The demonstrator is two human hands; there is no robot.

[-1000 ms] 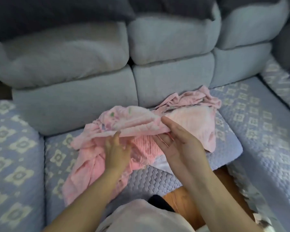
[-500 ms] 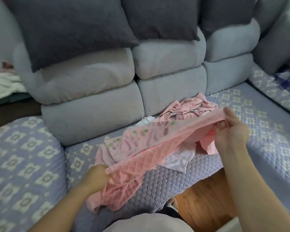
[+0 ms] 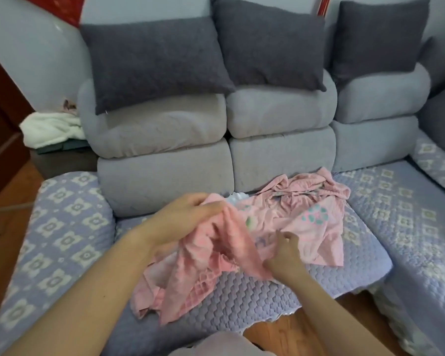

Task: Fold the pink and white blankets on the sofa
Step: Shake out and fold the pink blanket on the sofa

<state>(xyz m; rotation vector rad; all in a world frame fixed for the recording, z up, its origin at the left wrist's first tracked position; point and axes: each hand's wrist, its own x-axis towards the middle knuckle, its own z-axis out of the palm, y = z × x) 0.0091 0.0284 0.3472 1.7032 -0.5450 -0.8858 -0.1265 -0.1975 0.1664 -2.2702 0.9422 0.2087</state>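
Note:
A pink quilted blanket (image 3: 203, 276) lies crumpled on the sofa seat (image 3: 254, 299), part of it lifted. My left hand (image 3: 183, 217) grips a bunched edge of it, raised above the seat. My right hand (image 3: 285, 253) pinches the same pink blanket lower down, near its middle. A paler pink cloth with teal spots (image 3: 316, 219) spreads flat behind my right hand, and more bunched pink fabric (image 3: 311, 188) sits against the backrest. A small bit of white blanket (image 3: 235, 197) shows between them; the remainder is hidden.
The grey sofa has three dark cushions (image 3: 152, 60) on its backrest. A patterned lilac cover (image 3: 62, 227) wraps the left armrest and the seats to the right (image 3: 401, 222). A white towel (image 3: 52, 129) lies on a low stand at left. Wooden floor (image 3: 306, 330) shows below the seat.
My hands came together: the right hand moved left and down from the stretched edge onto the blanket's middle, the left hand rose. The blanket went from taut to slack. The view tilted upward.

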